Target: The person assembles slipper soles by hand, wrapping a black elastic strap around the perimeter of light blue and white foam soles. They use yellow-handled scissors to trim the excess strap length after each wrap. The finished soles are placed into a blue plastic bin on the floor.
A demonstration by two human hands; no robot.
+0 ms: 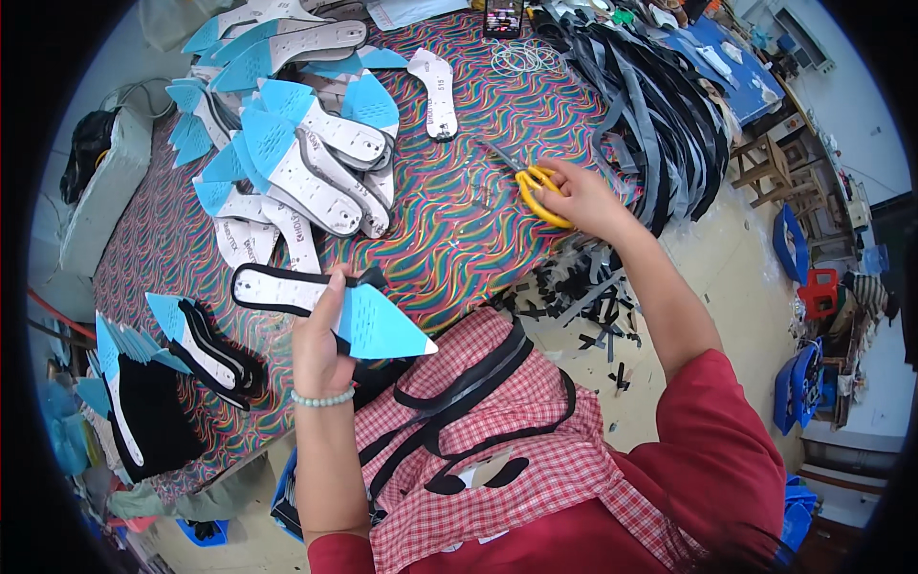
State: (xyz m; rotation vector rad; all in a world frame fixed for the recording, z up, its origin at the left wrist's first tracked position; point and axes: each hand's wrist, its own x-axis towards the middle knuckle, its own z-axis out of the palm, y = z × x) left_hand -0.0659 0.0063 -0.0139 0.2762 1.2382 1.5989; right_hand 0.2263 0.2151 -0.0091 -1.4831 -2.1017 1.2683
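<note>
My left hand (323, 335) grips a shoe insole board (384, 321), white at the heel and bright blue at the pointed toe. Black binding runs round its heel part, and a short black end sticks up beside my thumb. My right hand (591, 199) is closed on the yellow handles of a pair of scissors (532, 196), low over the patterned tabletop, with the blades pointing up and left. To the left of the scissors, a single white insole piece (438, 94) lies apart from the pile.
A heap of blue-toed insoles (316, 182) covers the table's far left. Bound insoles (206, 354) stack at the near left, beside a black cloth (158, 411). Grey and black strips (660, 124) hang over the right edge; black scraps (593, 297) litter the floor. A phone (503, 19) stands at the back.
</note>
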